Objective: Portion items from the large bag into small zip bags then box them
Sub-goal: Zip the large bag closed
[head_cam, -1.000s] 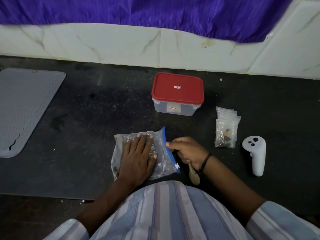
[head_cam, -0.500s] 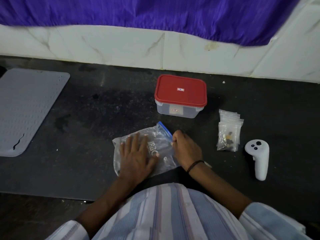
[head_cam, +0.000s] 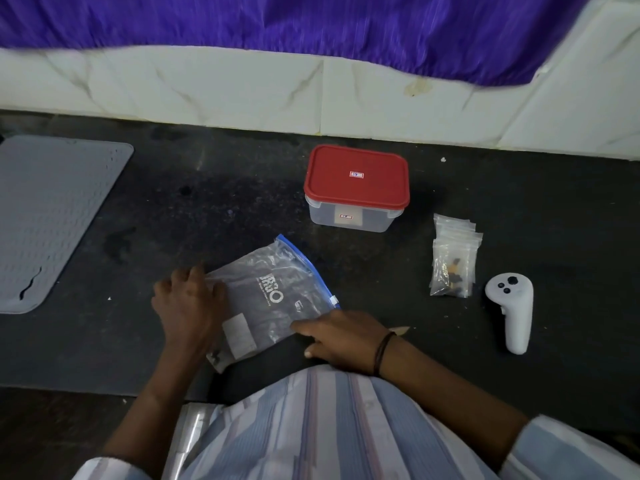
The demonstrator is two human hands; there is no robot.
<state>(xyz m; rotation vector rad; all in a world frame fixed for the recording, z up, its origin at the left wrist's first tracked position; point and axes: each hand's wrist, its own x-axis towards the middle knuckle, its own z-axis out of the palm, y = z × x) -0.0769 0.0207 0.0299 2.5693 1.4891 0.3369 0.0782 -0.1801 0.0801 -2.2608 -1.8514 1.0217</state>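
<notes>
The large clear zip bag [head_cam: 273,299] with a blue zip strip lies flat on the dark counter in front of me, with a few dark bits in its near corner. My left hand [head_cam: 187,306] rests on its left end, fingers slightly bent. My right hand [head_cam: 339,337] lies with straight fingers on the bag's near right edge. Right of the large bag is a small pile of small zip bags [head_cam: 452,261]; the top one holds a few dark and tan pieces. The clear box with a red lid [head_cam: 356,181] stands closed behind the large bag.
A white handheld controller [head_cam: 510,313] lies right of the small bags. A wooden spoon tip [head_cam: 400,330] shows by my right wrist. A grey ribbed mat [head_cam: 52,216] covers the counter's left end. A white tiled wall [head_cam: 242,88] runs along the back.
My right hand left the zip strip and slid down to the bag's near edge. My left hand slid left across the bag, which has rotated and lies flatter.
</notes>
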